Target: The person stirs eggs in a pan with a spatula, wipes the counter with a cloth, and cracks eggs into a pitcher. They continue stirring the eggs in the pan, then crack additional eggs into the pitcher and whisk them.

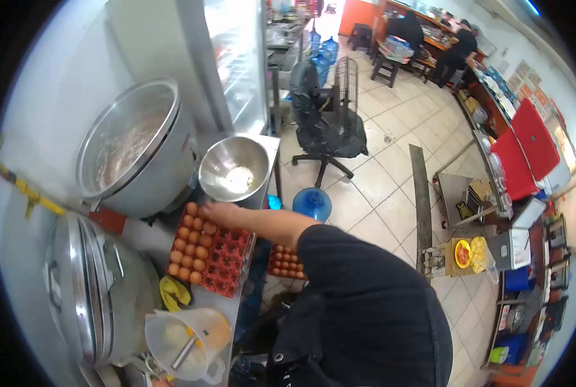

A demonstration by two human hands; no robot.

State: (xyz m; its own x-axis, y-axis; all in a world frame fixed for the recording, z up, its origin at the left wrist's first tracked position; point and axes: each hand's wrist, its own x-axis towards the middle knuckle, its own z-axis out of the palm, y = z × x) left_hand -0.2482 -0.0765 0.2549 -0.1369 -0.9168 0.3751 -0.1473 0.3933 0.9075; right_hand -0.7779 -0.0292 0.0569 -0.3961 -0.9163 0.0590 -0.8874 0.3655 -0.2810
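My right hand (222,214) reaches over the far end of a red egg tray (226,261), close to the brown eggs (191,248). Its fingers are blurred, so any grip on an egg cannot be made out. The eggs fill the tray's left part; the right part has bare cups. Just beyond the hand stands a steel bowl (234,169) with something pale at its bottom. A sliver of my left hand (162,382) shows at the bottom edge beside a clear plastic pitcher (188,342). A metal-handled utensil (186,353) leans inside the pitcher.
A large pot (133,148) and a lidded steamer-like pot (101,290) line the wall side. A yellow cloth (174,293) lies by the tray. More eggs (286,261) sit lower, right of the counter. A black office chair (326,122) stands beyond; people (455,55) work at the back.
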